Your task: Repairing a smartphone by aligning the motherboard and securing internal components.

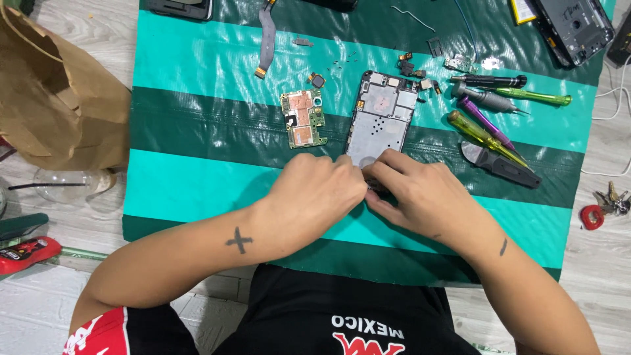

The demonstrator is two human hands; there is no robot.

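- The left hand [315,190] and right hand [417,190] meet over the near end of an opened phone frame [381,115], which lies on a green striped mat [197,177], just left of the tools.
- Both hands' fingers are curled together and pinch at the frame's near edge; what sits between them is hidden.
- A green circuit board [303,118] lies just left of the frame, apart from it.
- A grey ribbon cable [266,39] lies farther off, toward the far left of the mat.
- Screwdrivers with yellow-green [483,137], purple [485,120] and black [490,81] handles lie right of the frame.
- A brown paper bag [59,98] stands off the mat at far left.
- Keys [608,200] lie at right.
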